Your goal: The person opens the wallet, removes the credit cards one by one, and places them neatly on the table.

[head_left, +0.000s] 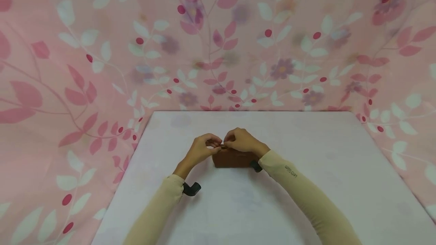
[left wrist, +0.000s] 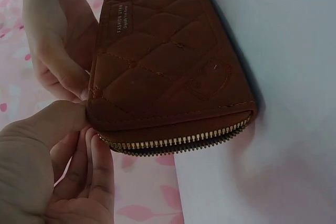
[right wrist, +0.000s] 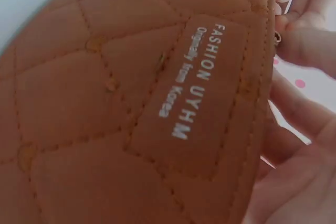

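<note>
A brown quilted zip-around wallet (head_left: pixel 233 159) stands on its long edge on the white table, its printed label showing in both wrist views. My left hand (head_left: pixel 201 149) pinches the upper left corner of the wallet (left wrist: pixel 157 61), thumb on the near face and fingers behind. Along the wallet's left end the gold zipper teeth (left wrist: pixel 178 142) are parted in a narrow gap. My right hand (head_left: pixel 244 141) is at the top edge close beside the left, its fingertips pinching at the small metal zipper pull (right wrist: pixel 277 38). The fingers partly hide the pull.
The white tabletop (head_left: pixel 238 211) extends around the wallet. Pink cloth with leaves and flowers (head_left: pixel 218 48) hangs behind the table and at both sides. A black camera mount (head_left: pixel 192 189) juts from the left wrist, another (head_left: pixel 256 166) from the right.
</note>
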A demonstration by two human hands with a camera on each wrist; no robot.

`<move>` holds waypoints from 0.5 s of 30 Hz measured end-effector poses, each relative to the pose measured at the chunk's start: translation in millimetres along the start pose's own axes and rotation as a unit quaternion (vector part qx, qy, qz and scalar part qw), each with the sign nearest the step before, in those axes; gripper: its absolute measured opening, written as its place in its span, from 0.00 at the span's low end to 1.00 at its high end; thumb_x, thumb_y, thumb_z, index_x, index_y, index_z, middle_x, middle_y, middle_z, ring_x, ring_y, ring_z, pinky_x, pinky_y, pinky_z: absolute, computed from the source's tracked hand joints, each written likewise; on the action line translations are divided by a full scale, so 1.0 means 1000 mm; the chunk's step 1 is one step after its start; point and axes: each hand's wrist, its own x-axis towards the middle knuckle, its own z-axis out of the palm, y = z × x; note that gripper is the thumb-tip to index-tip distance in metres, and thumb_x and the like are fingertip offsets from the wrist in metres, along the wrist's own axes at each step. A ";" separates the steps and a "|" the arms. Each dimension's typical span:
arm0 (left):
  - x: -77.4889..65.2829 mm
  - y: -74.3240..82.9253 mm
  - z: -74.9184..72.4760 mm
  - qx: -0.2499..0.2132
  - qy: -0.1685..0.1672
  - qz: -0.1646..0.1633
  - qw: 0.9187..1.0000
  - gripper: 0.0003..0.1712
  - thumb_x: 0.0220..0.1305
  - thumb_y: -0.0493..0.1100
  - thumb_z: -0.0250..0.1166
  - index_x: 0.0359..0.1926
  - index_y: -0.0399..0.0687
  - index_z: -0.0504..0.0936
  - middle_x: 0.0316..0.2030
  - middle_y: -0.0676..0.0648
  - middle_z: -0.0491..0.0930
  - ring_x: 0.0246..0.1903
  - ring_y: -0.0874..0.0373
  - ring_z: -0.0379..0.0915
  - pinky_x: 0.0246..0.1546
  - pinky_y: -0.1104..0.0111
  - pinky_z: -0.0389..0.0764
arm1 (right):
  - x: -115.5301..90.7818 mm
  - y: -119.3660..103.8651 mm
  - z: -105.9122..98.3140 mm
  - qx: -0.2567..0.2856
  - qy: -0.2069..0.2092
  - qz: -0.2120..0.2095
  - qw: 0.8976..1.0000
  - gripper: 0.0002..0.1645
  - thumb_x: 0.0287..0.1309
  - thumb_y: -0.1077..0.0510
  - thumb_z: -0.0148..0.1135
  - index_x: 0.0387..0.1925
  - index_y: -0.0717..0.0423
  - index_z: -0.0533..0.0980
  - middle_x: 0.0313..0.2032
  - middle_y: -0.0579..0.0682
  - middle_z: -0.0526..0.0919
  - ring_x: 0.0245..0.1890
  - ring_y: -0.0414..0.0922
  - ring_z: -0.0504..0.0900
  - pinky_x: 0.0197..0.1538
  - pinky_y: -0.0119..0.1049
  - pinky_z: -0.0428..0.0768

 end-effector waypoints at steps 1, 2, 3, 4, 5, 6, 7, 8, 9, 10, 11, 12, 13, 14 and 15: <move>0.000 0.000 0.001 0.000 -0.001 0.003 1.000 0.12 0.56 0.33 0.72 0.42 0.45 0.84 0.38 0.51 0.82 0.36 0.59 0.80 0.40 0.64 0.81 | 0.000 0.000 0.000 0.002 0.012 0.005 1.000 0.07 0.61 0.59 0.63 0.40 0.55 0.83 0.34 0.44 0.83 0.35 0.42 0.80 0.43 0.39 0.79; 0.001 0.000 0.002 0.002 -0.002 0.005 1.000 0.12 0.56 0.33 0.72 0.42 0.45 0.84 0.38 0.51 0.82 0.36 0.60 0.80 0.40 0.64 0.81 | 0.000 0.000 -0.001 0.007 0.026 0.011 1.000 0.06 0.60 0.60 0.64 0.39 0.55 0.83 0.32 0.44 0.83 0.33 0.42 0.80 0.41 0.39 0.79; 0.001 0.001 0.003 0.003 -0.002 0.008 1.000 0.12 0.56 0.33 0.72 0.42 0.44 0.84 0.38 0.51 0.82 0.36 0.60 0.80 0.41 0.65 0.81 | -0.001 0.000 -0.002 0.009 0.040 0.013 0.999 0.05 0.59 0.60 0.65 0.37 0.54 0.83 0.31 0.44 0.83 0.32 0.42 0.80 0.40 0.38 0.79; 0.002 0.002 0.003 0.006 -0.002 0.010 1.000 0.11 0.56 0.33 0.71 0.42 0.43 0.84 0.37 0.51 0.82 0.36 0.60 0.80 0.41 0.65 0.81 | -0.001 0.000 -0.003 0.009 0.054 0.011 0.998 0.04 0.57 0.61 0.66 0.36 0.54 0.82 0.30 0.44 0.83 0.32 0.41 0.80 0.39 0.38 0.79; 0.003 0.002 0.003 0.009 -0.001 0.014 1.000 0.11 0.56 0.33 0.71 0.42 0.42 0.84 0.37 0.50 0.82 0.36 0.60 0.80 0.41 0.66 0.81 | -0.002 -0.001 -0.004 0.009 0.067 0.008 0.998 0.04 0.56 0.61 0.67 0.35 0.54 0.82 0.29 0.44 0.83 0.31 0.41 0.80 0.38 0.37 0.79; 0.003 0.003 0.003 0.011 0.001 0.016 1.000 0.11 0.56 0.33 0.71 0.42 0.41 0.84 0.37 0.50 0.82 0.36 0.59 0.80 0.41 0.66 0.81 | -0.002 -0.002 -0.005 0.009 0.078 0.003 0.997 0.03 0.55 0.61 0.68 0.33 0.54 0.82 0.29 0.44 0.83 0.30 0.41 0.80 0.37 0.37 0.79; 0.003 0.004 0.003 0.013 0.002 0.016 1.000 0.12 0.56 0.32 0.71 0.42 0.40 0.84 0.37 0.50 0.82 0.36 0.59 0.80 0.41 0.66 0.81 | -0.003 -0.004 -0.006 0.011 0.086 -0.002 0.996 0.03 0.54 0.62 0.68 0.32 0.54 0.81 0.28 0.44 0.83 0.30 0.41 0.80 0.36 0.36 0.80; 0.003 0.004 0.002 0.015 0.003 0.017 1.000 0.12 0.55 0.32 0.71 0.42 0.38 0.84 0.37 0.50 0.82 0.36 0.59 0.79 0.41 0.66 0.81 | -0.004 -0.005 -0.007 0.014 0.091 -0.006 0.996 0.03 0.53 0.63 0.69 0.31 0.54 0.81 0.27 0.44 0.83 0.29 0.41 0.81 0.35 0.36 0.80; 0.003 0.003 0.002 0.017 0.004 0.016 1.000 0.12 0.55 0.32 0.72 0.42 0.37 0.84 0.37 0.50 0.82 0.36 0.59 0.79 0.41 0.66 0.81 | -0.004 -0.007 -0.008 0.016 0.092 -0.010 0.996 0.03 0.52 0.63 0.68 0.30 0.54 0.81 0.27 0.44 0.82 0.29 0.41 0.81 0.34 0.35 0.80; 0.003 0.003 0.001 0.019 0.005 0.016 1.000 0.13 0.55 0.32 0.72 0.43 0.36 0.84 0.37 0.50 0.82 0.35 0.59 0.79 0.41 0.66 0.81 | -0.005 -0.008 -0.008 0.020 0.093 -0.012 0.995 0.04 0.51 0.64 0.68 0.29 0.54 0.81 0.27 0.45 0.82 0.29 0.41 0.81 0.34 0.35 0.80; 0.003 0.002 0.000 0.020 0.005 0.015 1.000 0.13 0.55 0.32 0.72 0.43 0.35 0.84 0.37 0.50 0.82 0.35 0.59 0.79 0.41 0.66 0.81 | -0.006 -0.008 -0.008 0.025 0.091 -0.010 0.995 0.04 0.50 0.64 0.68 0.29 0.54 0.80 0.27 0.45 0.82 0.29 0.41 0.81 0.33 0.35 0.80; 0.002 0.001 0.000 0.020 0.005 0.014 1.000 0.13 0.55 0.32 0.72 0.43 0.35 0.84 0.37 0.51 0.82 0.35 0.60 0.79 0.41 0.65 0.81 | -0.006 -0.009 -0.008 0.028 0.091 -0.008 0.995 0.04 0.49 0.64 0.68 0.29 0.54 0.81 0.27 0.45 0.82 0.29 0.41 0.81 0.34 0.35 0.80; 0.002 0.000 -0.001 0.019 0.004 0.013 1.000 0.14 0.55 0.32 0.73 0.43 0.35 0.84 0.37 0.51 0.82 0.35 0.60 0.79 0.41 0.65 0.81 | -0.007 -0.008 -0.008 0.031 0.092 -0.003 0.995 0.04 0.48 0.64 0.68 0.28 0.53 0.81 0.26 0.45 0.82 0.29 0.41 0.81 0.33 0.35 0.80; 0.002 -0.001 -0.001 0.019 0.004 0.013 1.000 0.14 0.55 0.33 0.73 0.43 0.36 0.84 0.37 0.51 0.82 0.35 0.60 0.79 0.41 0.65 0.81 | -0.007 -0.007 -0.007 0.034 0.094 0.003 0.995 0.04 0.47 0.63 0.68 0.28 0.53 0.81 0.26 0.45 0.83 0.29 0.41 0.81 0.33 0.35 0.80; 0.002 -0.002 -0.001 0.017 0.003 0.013 1.000 0.14 0.54 0.33 0.73 0.43 0.37 0.84 0.37 0.51 0.82 0.35 0.60 0.79 0.41 0.65 0.81 | -0.008 -0.006 -0.007 0.037 0.098 0.012 0.994 0.04 0.47 0.63 0.68 0.28 0.53 0.81 0.26 0.44 0.83 0.28 0.41 0.81 0.33 0.35 0.80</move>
